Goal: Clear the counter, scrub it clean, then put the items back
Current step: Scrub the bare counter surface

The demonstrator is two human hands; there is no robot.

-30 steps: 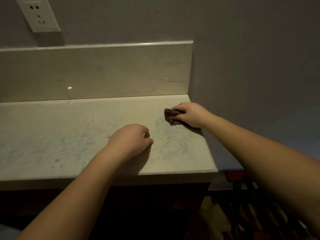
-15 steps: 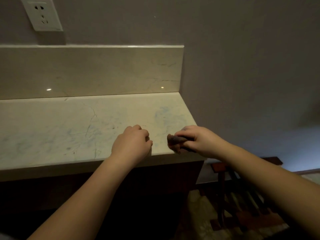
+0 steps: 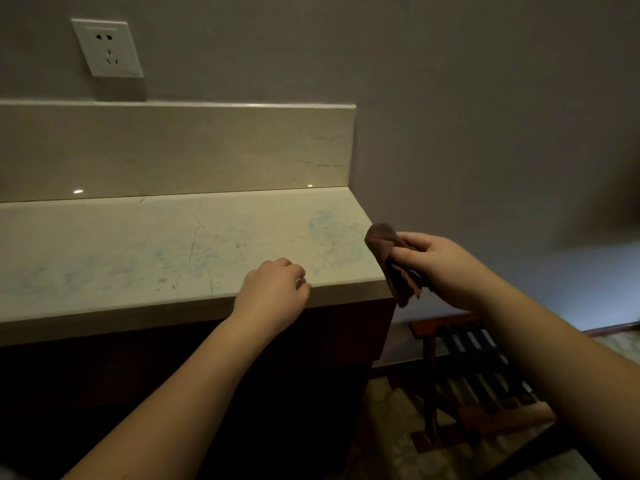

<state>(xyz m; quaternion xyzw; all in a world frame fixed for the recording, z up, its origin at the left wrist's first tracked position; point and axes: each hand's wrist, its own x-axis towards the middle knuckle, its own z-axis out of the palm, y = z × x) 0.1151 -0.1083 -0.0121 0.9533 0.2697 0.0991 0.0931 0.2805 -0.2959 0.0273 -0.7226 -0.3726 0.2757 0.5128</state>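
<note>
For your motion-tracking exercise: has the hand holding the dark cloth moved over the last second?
Yes. The right hand with the cloth has left the counter top, now held off past its right end.

The worktop [image 3: 138, 258] runs from the left edge to a corner at right, with a backsplash [image 3: 173, 150] standing along its rear. Above the backsplash, on the wall at left, sits a socket [image 3: 108, 48]. The left hand [image 3: 273, 292] rests on the worktop's front edge, right of centre. The right hand [image 3: 446, 268] is off the worktop's right end, just beside the corner, with a cloth [image 3: 391, 261] in it. Below and right of that hand, a slatted rack [image 3: 478, 372] stands on the floor beside the cabinet [image 3: 311, 358] under the worktop
</note>
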